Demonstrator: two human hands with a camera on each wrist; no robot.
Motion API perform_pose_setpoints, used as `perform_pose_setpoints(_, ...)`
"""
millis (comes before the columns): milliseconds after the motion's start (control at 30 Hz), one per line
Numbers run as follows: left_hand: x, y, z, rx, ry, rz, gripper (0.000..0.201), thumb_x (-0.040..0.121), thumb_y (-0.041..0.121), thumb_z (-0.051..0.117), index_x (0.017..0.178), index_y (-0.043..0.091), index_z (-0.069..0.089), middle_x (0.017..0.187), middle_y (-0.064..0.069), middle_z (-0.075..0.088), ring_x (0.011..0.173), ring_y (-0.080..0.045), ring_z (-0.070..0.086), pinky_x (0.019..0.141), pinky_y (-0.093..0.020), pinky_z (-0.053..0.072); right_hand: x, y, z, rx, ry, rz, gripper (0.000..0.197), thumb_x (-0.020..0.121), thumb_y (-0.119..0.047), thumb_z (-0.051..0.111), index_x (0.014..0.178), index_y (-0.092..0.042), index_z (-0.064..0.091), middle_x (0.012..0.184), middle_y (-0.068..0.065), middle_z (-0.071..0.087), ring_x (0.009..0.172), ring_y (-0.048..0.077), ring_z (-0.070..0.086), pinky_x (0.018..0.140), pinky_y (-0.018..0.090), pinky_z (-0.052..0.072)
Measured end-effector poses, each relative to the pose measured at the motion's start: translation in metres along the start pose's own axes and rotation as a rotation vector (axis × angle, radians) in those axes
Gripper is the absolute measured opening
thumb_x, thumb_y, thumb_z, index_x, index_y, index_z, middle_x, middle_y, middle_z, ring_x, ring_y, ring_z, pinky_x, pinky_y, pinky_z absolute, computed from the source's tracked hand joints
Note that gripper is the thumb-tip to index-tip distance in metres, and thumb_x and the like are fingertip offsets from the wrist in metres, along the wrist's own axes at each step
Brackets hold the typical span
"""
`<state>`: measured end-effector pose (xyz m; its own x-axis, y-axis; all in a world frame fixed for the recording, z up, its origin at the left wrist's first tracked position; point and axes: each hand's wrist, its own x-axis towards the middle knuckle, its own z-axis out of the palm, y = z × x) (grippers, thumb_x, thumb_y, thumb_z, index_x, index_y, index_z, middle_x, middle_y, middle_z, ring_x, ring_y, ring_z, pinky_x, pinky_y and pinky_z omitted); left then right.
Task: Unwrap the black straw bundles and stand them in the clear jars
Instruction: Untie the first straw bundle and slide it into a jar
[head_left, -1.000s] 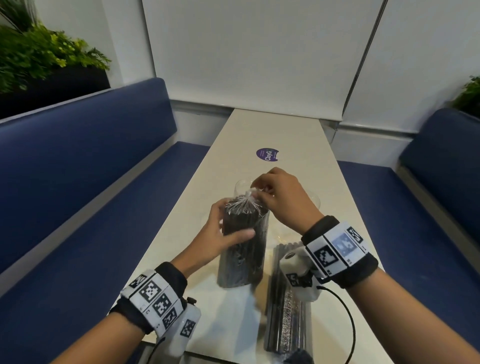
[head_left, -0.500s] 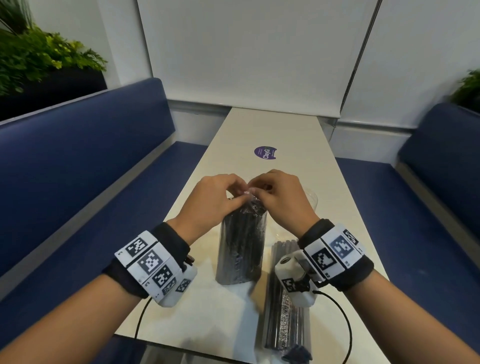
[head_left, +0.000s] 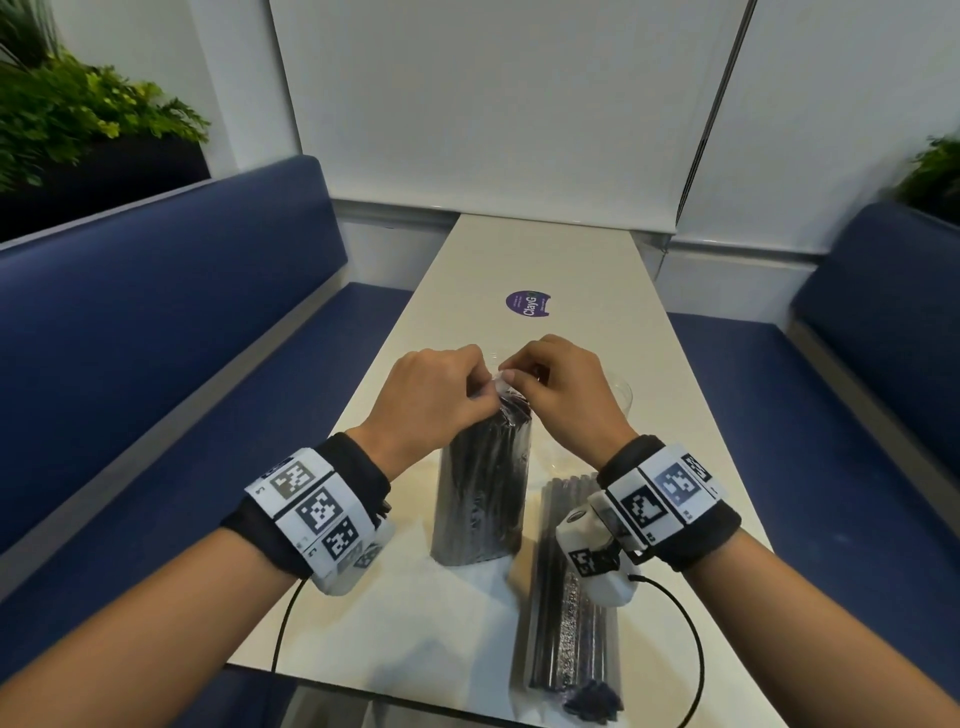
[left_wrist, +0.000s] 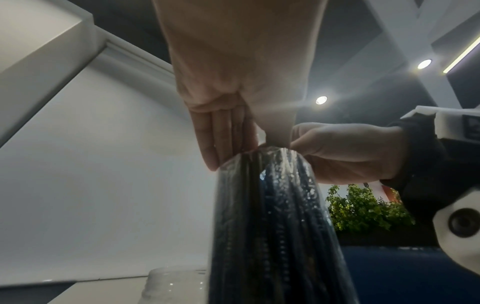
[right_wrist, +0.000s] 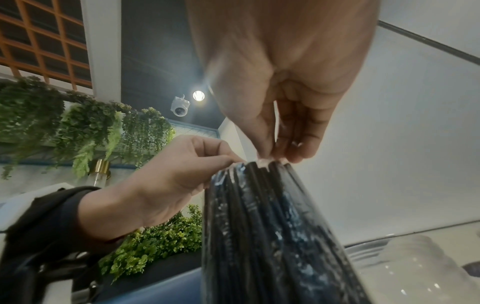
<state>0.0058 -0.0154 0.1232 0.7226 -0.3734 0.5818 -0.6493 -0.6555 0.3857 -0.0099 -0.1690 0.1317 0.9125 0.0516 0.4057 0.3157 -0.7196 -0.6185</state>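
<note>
A bundle of black straws (head_left: 480, 499) in clear plastic wrap stands upright on the white table (head_left: 571, 270). Both hands meet at its gathered top. My left hand (head_left: 441, 395) pinches the wrap from the left, and my right hand (head_left: 556, 384) pinches it from the right. The wrist views show the same pinch on the bundle (left_wrist: 267, 216) (right_wrist: 262, 226) from below. A second wrapped bundle (head_left: 569, 603) lies flat beside it, partly under my right wrist. A clear jar (head_left: 621, 397) stands behind my right hand, mostly hidden; another jar (left_wrist: 176, 283) shows low in the left wrist view.
Blue bench seats (head_left: 156, 338) run along both sides of the narrow table. A purple round sticker (head_left: 527, 304) lies on the far half of the table. Black cables (head_left: 691, 639) hang from both wrists near the front edge.
My left hand has left the side of the standing bundle and come up to its top, where it now pinches the wrap together with my right hand.
</note>
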Motion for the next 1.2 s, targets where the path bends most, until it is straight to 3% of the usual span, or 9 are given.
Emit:
perform_pose_setpoints(133, 0.0, -0.004, 0.001, -0.06, 0.002, -0.018, 0.025, 0.077, 0.032, 0.059, 0.073, 0.007, 0.063, 0.069, -0.008, 0.071, 0.061, -0.026, 0.065, 0.061, -0.036, 0.054, 0.004, 0.002, 0.001, -0.021, -0.017, 0.014, 0.011, 0.084, -0.014, 0.059, 0.087, -0.007, 0.068, 0.088, 0.012, 0.066, 0.076, 0.017, 0.053, 0.071, 0.028, 0.041)
perform_pose_setpoints(233, -0.003, -0.008, 0.004, -0.153, 0.022, -0.074, 0.017, 0.078, 0.024, 0.068, 0.076, 0.008, 0.065, 0.073, -0.006, 0.072, 0.07, -0.023, 0.068, 0.069, -0.04, 0.057, 0.005, 0.002, 0.0, -0.012, -0.034, 0.059, 0.013, 0.085, -0.016, 0.058, 0.089, -0.007, 0.066, 0.09, 0.011, 0.069, 0.079, 0.021, 0.057, 0.076, 0.035, 0.046)
perform_pose_setpoints(367, -0.004, -0.009, 0.001, -0.228, -0.043, -0.079, 0.016, 0.082, 0.025, 0.068, 0.088, 0.01, 0.067, 0.084, -0.005, 0.073, 0.079, -0.018, 0.069, 0.079, -0.036, 0.057, 0.006, 0.0, 0.0, -0.043, -0.059, 0.073, 0.014, 0.087, -0.013, 0.053, 0.091, -0.004, 0.062, 0.091, 0.013, 0.068, 0.08, 0.023, 0.055, 0.074, 0.034, 0.043)
perform_pose_setpoints(567, 0.003, -0.01, -0.005, -0.024, -0.148, 0.044, 0.027, 0.086, 0.036, 0.06, 0.091, 0.01, 0.065, 0.086, -0.007, 0.073, 0.077, -0.024, 0.067, 0.075, -0.04, 0.056, 0.006, -0.003, -0.001, -0.044, -0.109, -0.017, 0.011, 0.085, -0.01, 0.051, 0.083, -0.002, 0.058, 0.079, 0.002, 0.057, 0.073, 0.02, 0.049, 0.066, 0.03, 0.035)
perform_pose_setpoints(800, -0.015, -0.016, 0.005, -0.276, -0.055, -0.037, 0.026, 0.089, 0.033, 0.053, 0.094, 0.009, 0.062, 0.081, -0.002, 0.067, 0.073, -0.013, 0.062, 0.071, -0.027, 0.053, 0.001, 0.006, 0.001, 0.012, -0.136, -0.024, 0.012, 0.09, -0.015, 0.05, 0.087, -0.005, 0.055, 0.082, 0.0, 0.052, 0.061, 0.003, 0.039, 0.056, 0.013, 0.03)
perform_pose_setpoints(933, -0.016, -0.016, 0.004, -0.347, -0.043, -0.032, 0.03, 0.085, 0.036, 0.055, 0.093, 0.008, 0.064, 0.082, -0.003, 0.069, 0.076, -0.013, 0.062, 0.074, -0.025, 0.053, 0.002, 0.005, 0.003, -0.018, -0.146, -0.036, 0.014, 0.091, -0.013, 0.047, 0.092, -0.001, 0.055, 0.085, 0.003, 0.051, 0.075, 0.017, 0.043, 0.059, 0.026, 0.026)
perform_pose_setpoints(1000, -0.012, -0.017, 0.0, -0.229, -0.068, 0.044, 0.033, 0.083, 0.042, 0.058, 0.089, 0.01, 0.067, 0.082, -0.001, 0.071, 0.071, -0.012, 0.063, 0.071, -0.024, 0.053, 0.003, 0.006, 0.003, -0.041, -0.156, -0.057, 0.014, 0.092, -0.011, 0.045, 0.092, -0.001, 0.055, 0.085, 0.004, 0.049, 0.08, 0.019, 0.042, 0.062, 0.026, 0.022)
perform_pose_setpoints(1100, -0.003, -0.016, -0.007, 0.097, -0.034, 0.184, 0.041, 0.084, 0.054, 0.046, 0.081, 0.018, 0.068, 0.079, 0.006, 0.073, 0.06, -0.01, 0.06, 0.054, -0.021, 0.045, 0.003, 0.009, 0.004, -0.073, -0.162, -0.118, 0.014, 0.093, -0.011, 0.043, 0.09, -0.001, 0.053, 0.086, 0.003, 0.047, 0.081, 0.018, 0.039, 0.064, 0.024, 0.021)
perform_pose_setpoints(1200, 0.001, -0.018, -0.007, 0.055, -0.056, 0.201, 0.035, 0.087, 0.048, 0.048, 0.082, 0.019, 0.068, 0.099, 0.008, 0.069, 0.087, -0.006, 0.062, 0.064, -0.015, 0.046, 0.006, 0.012, 0.003, -0.084, -0.144, -0.167, 0.014, 0.093, -0.01, 0.043, 0.09, -0.002, 0.053, 0.087, 0.008, 0.049, 0.081, 0.018, 0.037, 0.067, 0.023, 0.022)
